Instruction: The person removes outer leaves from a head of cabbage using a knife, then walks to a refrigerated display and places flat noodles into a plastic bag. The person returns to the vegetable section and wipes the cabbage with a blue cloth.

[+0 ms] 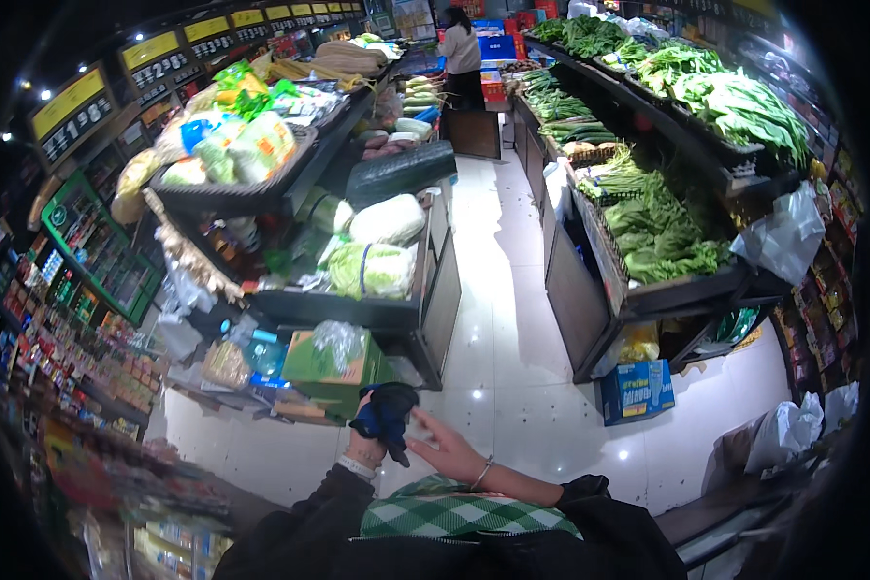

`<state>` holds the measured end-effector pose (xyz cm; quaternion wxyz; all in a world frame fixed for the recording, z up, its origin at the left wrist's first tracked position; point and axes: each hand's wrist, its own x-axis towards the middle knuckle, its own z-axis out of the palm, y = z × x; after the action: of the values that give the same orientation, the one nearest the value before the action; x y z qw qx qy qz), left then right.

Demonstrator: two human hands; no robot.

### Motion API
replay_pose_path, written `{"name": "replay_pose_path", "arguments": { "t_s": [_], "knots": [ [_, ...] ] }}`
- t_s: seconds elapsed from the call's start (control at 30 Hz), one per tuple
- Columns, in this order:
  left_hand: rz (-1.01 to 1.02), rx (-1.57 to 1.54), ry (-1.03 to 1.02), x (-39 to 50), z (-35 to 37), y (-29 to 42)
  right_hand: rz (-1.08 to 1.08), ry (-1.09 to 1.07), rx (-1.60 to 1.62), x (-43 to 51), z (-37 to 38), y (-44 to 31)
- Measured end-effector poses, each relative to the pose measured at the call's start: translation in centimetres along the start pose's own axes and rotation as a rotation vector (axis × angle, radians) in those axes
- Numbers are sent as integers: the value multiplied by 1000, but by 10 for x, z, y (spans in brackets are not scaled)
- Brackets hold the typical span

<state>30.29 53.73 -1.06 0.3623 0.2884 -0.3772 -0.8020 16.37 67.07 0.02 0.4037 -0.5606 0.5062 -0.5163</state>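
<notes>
My left hand point(366, 444) holds a dark blue and black fabric bundle point(387, 415), which may be a pair of gloves; most of the fingers are hidden behind it. A pale band and a beaded bracelet circle that wrist. Just to the right, my right hand point(448, 448) has its fingers apart and pointing at the bundle. Whether the fingertips touch the fabric I cannot tell. A thin metal bangle point(483, 473) sits on the right wrist. Below both hands is a green and white checked cloth point(464, 513) at my front, inside a dark jacket.
Vegetable racks flank a tiled aisle point(494, 312); the left holds napa cabbages point(388, 220), the right leafy greens point(660, 235). A green cardboard box point(333, 370) and a blue box point(636, 391) stand at the racks' feet. Far down the aisle is a person point(464, 58).
</notes>
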Motion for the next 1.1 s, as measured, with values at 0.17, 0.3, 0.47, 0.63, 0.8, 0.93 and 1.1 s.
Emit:
{"name": "replay_pose_path", "arguments": {
  "t_s": [0.17, 0.3, 0.47, 0.63, 0.8, 0.93, 1.1],
  "knots": [
    [-469, -362, -205, 121, 81, 8, -243, 367, -650, 101, -92, 33],
    [-575, -138, -147, 219, 120, -20, -28, 405, -624, 150, -169, 57],
    [-666, -335, -103, 359, 133, -60, -127, 279, -626, 231, -276, 102],
    [-391, -380, -41, 491, 172, -33, -69, 138, -243, 339, -401, 131],
    [-350, -610, 207, 575, 202, 17, -249, -39, -349, 449, -483, 137],
    [-379, -436, 274, 632, 212, 26, -321, -218, -446, 526, -509, 166],
    [-180, -249, 367, 728, 213, 53, -371, -308, -407, 646, -559, 209]
  ]
}}
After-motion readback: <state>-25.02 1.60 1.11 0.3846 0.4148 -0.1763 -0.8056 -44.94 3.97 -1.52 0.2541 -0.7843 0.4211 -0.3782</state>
